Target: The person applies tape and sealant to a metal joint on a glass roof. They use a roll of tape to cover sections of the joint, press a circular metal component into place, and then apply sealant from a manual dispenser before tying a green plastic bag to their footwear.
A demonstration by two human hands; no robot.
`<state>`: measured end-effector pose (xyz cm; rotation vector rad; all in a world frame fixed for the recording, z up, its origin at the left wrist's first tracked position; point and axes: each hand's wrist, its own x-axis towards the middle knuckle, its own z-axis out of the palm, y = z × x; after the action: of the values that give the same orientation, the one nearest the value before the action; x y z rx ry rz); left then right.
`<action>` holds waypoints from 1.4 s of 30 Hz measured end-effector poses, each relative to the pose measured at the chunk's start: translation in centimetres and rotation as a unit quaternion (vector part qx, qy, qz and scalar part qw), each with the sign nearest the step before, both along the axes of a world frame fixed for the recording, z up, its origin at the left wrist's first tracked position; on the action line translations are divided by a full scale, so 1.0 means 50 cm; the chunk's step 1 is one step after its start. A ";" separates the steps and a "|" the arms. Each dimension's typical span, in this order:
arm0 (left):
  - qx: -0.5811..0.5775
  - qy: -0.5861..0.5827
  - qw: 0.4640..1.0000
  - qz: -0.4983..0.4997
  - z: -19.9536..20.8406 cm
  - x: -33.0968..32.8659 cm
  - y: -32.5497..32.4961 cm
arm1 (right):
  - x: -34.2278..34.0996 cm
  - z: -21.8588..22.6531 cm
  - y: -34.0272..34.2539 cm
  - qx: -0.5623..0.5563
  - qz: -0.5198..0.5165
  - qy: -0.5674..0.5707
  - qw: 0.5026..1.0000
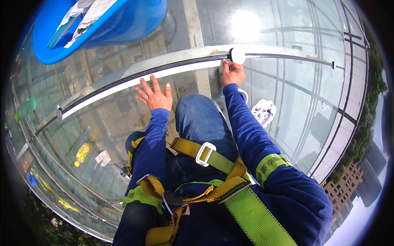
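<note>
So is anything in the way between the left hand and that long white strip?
No, nothing visible stands between the left hand and the white strip; its fingertips are right at the strip. The blue tub sits beyond it.

Left arm [152, 141] extends forward; left hand [156, 97] lies palm down, fingers splayed, thumb held apart. Right arm [252, 131] reaches farther forward; right hand [233, 75] has fingers curled, thumb and forefinger together.
</note>
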<state>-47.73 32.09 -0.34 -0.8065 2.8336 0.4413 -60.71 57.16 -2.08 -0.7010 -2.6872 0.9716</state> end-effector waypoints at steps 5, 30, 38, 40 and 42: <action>-0.004 -0.012 1.000 0.001 0.002 0.000 -0.002 | 0.002 0.001 -0.003 0.001 0.003 -0.010 1.000; 0.171 -0.107 0.964 -0.170 0.125 -0.170 0.198 | 0.031 0.030 0.059 0.091 0.187 -0.014 0.978; 0.137 -0.147 0.963 -0.181 0.135 -0.163 0.205 | 0.045 0.012 0.047 0.184 0.238 -0.030 0.953; 0.133 -0.149 0.963 -0.181 0.138 -0.169 0.204 | 0.041 0.010 0.040 0.228 0.253 -0.049 0.939; 0.144 -0.155 0.960 -0.185 0.142 -0.173 0.200 | 0.041 0.008 0.034 0.248 0.254 -0.069 0.932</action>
<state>-56.36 42.09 6.75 -0.2535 2.4692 0.5910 -58.68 58.86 -1.67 0.0367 -3.1186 0.2826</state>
